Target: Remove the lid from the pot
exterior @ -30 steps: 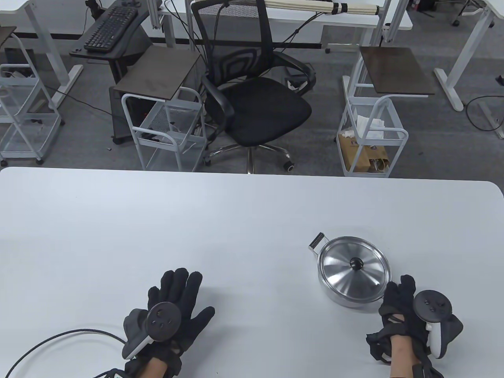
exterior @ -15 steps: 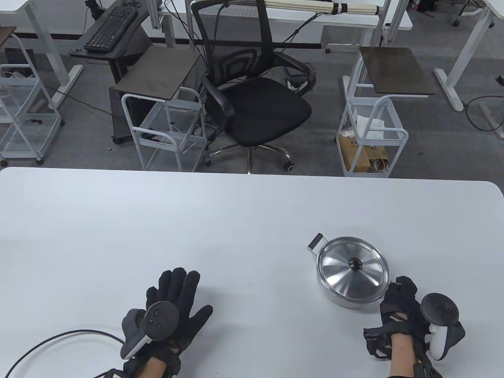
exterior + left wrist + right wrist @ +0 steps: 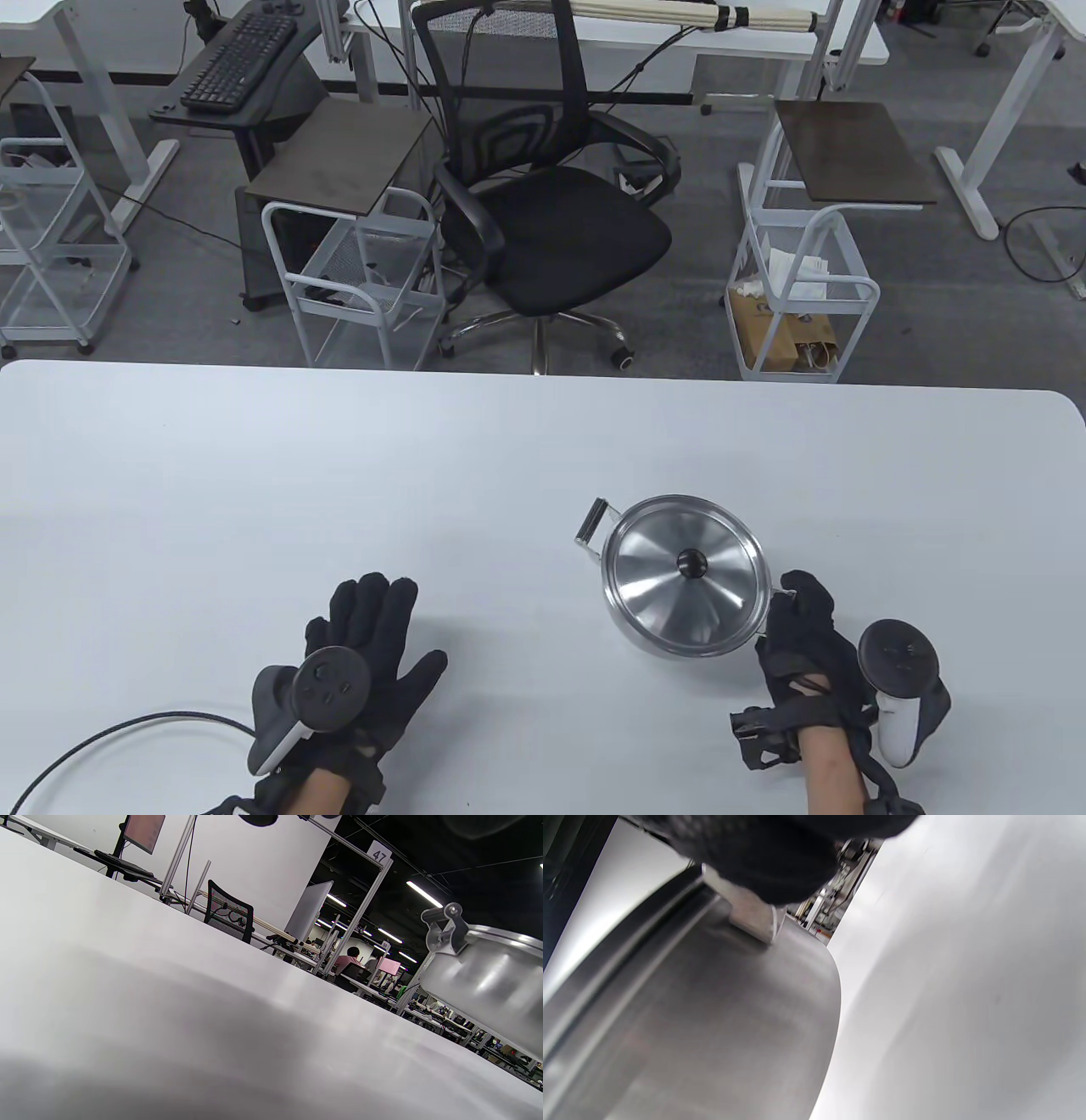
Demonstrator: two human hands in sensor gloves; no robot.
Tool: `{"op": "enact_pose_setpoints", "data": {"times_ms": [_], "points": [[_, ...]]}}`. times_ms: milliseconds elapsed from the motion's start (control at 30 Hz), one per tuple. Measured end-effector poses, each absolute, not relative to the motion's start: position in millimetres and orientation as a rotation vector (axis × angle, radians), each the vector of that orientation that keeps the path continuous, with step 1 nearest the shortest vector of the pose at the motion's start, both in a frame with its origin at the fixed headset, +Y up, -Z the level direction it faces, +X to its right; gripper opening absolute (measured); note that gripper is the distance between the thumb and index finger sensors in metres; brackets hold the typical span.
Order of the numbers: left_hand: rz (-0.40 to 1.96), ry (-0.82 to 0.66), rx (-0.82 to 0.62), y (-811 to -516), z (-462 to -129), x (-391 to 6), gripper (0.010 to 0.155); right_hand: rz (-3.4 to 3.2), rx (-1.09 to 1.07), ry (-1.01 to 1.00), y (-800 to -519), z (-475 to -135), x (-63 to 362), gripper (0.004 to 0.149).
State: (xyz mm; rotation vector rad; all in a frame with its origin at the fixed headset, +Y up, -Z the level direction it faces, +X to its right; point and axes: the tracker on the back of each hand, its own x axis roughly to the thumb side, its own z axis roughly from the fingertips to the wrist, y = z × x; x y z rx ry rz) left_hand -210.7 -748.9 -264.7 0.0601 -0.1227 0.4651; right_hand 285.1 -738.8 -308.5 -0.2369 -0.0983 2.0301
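Note:
A steel pot [image 3: 645,632] stands on the white table [image 3: 339,475], with its steel lid [image 3: 653,586] and black knob [image 3: 691,561] on top. One side handle [image 3: 591,522] points to the far left. My right hand [image 3: 793,594] grips the pot's near-right handle. In the right wrist view the gloved fingers [image 3: 763,861] wrap that handle [image 3: 751,921] against the pot wall [image 3: 712,1018]. My left hand [image 3: 373,603] lies flat on the table with fingers spread, well left of the pot. The left wrist view shows the pot [image 3: 488,984] at its right edge.
A black cable [image 3: 127,730] runs from my left wrist across the table's near-left corner. Beyond the table's far edge stand an office chair [image 3: 551,229] and white wire carts [image 3: 365,289].
My right hand has dragged the pot to the left across the table, lid still on. My left hand has shifted slightly left and nearer.

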Motion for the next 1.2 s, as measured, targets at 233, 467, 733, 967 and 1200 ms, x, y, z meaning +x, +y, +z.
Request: {"op": "enact_pose_setpoints", "data": {"times_ms": [233, 467, 733, 967, 1200], "points": [[0.471, -0.12, 0.058, -749.0, -264.6, -212.5, 0.083, 2.063, -0.115, 0.034, -748.3, -309.7, 243.9, 0.053], [0.477, -0.111, 0.057, -748.2, -264.6, -215.2, 0.083, 2.117, -0.076, 0.119, -761.0, -312.6, 222.4, 0.053], [0.471, -0.113, 0.046, -749.1, -265.0, -214.1, 0.083, 2.137, -0.078, 0.162, -769.3, -313.3, 218.4, 0.052], [0.465, -0.115, 0.038, -750.1, -265.6, -213.1, 0.083, 2.15, -0.084, 0.181, -774.3, -313.8, 217.6, 0.052], [0.461, -0.156, 0.032, -745.1, -267.1, -209.9, 0.082, 2.108, -0.094, 0.21, -782.6, -314.2, 222.6, 0.051]]}}
